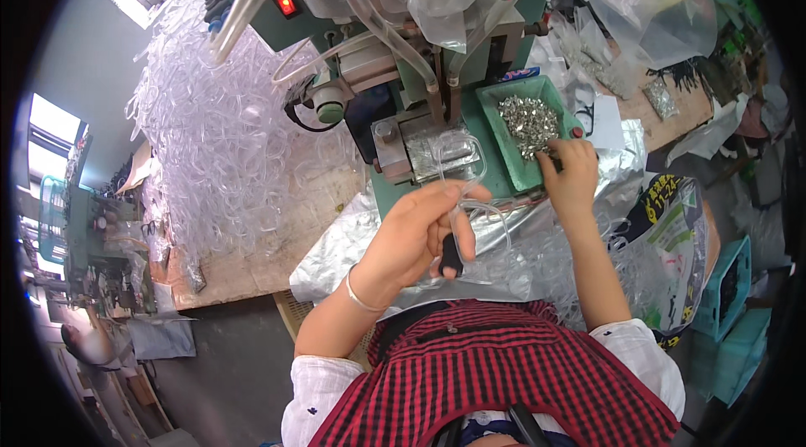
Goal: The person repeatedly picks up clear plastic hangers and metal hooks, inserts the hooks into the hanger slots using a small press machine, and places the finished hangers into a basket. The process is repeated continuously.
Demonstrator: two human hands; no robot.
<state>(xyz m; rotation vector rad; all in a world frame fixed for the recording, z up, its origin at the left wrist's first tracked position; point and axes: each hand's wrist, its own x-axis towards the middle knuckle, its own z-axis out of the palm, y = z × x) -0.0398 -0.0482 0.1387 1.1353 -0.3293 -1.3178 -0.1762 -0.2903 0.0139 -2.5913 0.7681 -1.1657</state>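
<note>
My left hand (411, 229) is closed on a clear plastic eyeglass frame (484, 163), whose rounded loop sticks up past the fingertips over the machine's metal work plate (424, 153). A small black object (451, 256) shows under the lower fingers of that hand; its kind is unclear. To the right, my right hand (574, 177) reaches over the near right rim of a green tray (494, 115). Its thumb and fingertips come together at the heap of small shiny metal parts (527, 121), and whatever they pinch is hidden.
A green bench machine (273, 23) with lit red switches and clear hoses stands ahead. Clear frames pile up (227, 136) on the table at left; more lie on silver sheeting near my lap. Plastic bags (655, 10) and teal crates (724, 292) are at right.
</note>
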